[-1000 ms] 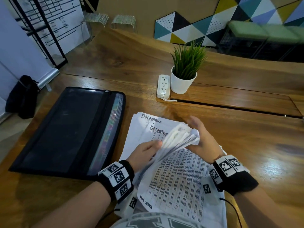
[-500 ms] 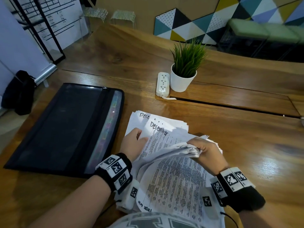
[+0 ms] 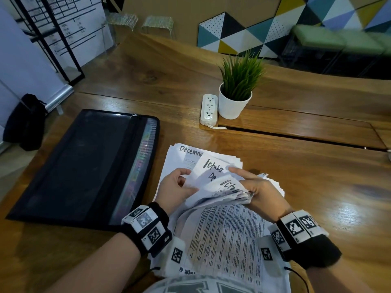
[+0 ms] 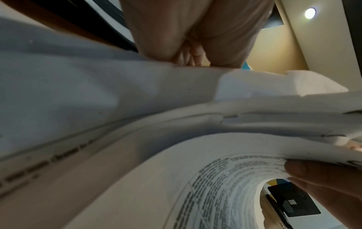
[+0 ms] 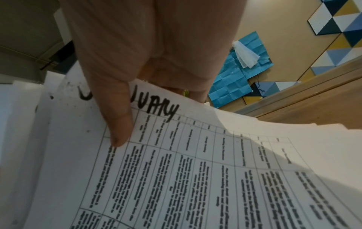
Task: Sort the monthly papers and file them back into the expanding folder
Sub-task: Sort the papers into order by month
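A stack of white monthly papers (image 3: 224,235) lies on the wooden table (image 3: 306,172) before me, with sheets headed "December" at the back. My right hand (image 3: 251,187) grips the curled-up far ends of several sheets; its thumb (image 5: 117,117) presses a page marked "January" (image 5: 195,170). My left hand (image 3: 175,187) pinches the edge of a raised sheet headed "October" (image 3: 209,170). In the left wrist view the papers (image 4: 176,124) bend over the left hand (image 4: 190,38). The black mesh expanding folder (image 3: 84,168) lies flat to the left, apart from both hands.
A white power strip (image 3: 209,108) and a potted green plant (image 3: 237,89) stand behind the papers. A slot in the tabletop (image 3: 296,134) runs to the right. A black bag (image 3: 25,121) sits on the floor at far left.
The right hand has leafed further into the curled sheets, baring pages headed "October". The left hand has left the December sheet and taken hold of an October sheet's edge.
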`<state>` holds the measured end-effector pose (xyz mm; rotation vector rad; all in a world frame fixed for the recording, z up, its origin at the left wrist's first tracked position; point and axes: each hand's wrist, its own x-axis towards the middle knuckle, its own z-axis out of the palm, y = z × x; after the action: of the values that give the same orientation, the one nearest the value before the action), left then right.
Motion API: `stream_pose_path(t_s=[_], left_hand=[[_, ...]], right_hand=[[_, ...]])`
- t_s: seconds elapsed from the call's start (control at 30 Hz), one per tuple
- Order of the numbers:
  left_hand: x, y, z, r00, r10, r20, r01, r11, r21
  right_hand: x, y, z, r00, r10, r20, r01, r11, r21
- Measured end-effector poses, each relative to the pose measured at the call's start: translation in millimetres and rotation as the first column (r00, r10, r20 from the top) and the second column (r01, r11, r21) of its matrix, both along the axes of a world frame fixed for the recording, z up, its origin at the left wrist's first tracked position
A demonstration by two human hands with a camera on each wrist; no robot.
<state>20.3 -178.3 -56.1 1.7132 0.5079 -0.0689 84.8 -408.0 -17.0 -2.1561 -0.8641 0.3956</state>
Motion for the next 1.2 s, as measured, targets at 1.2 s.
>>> stream_pose_path(t_s=[1.2], left_hand=[[25.4,162.2,168.2,0.798,0.283,0.531,-0.505,0.796,0.334]], right_hand=[[4.7,2.5,42.0,0.980,0.078,0.182,-0.046,0.984,-0.175]])
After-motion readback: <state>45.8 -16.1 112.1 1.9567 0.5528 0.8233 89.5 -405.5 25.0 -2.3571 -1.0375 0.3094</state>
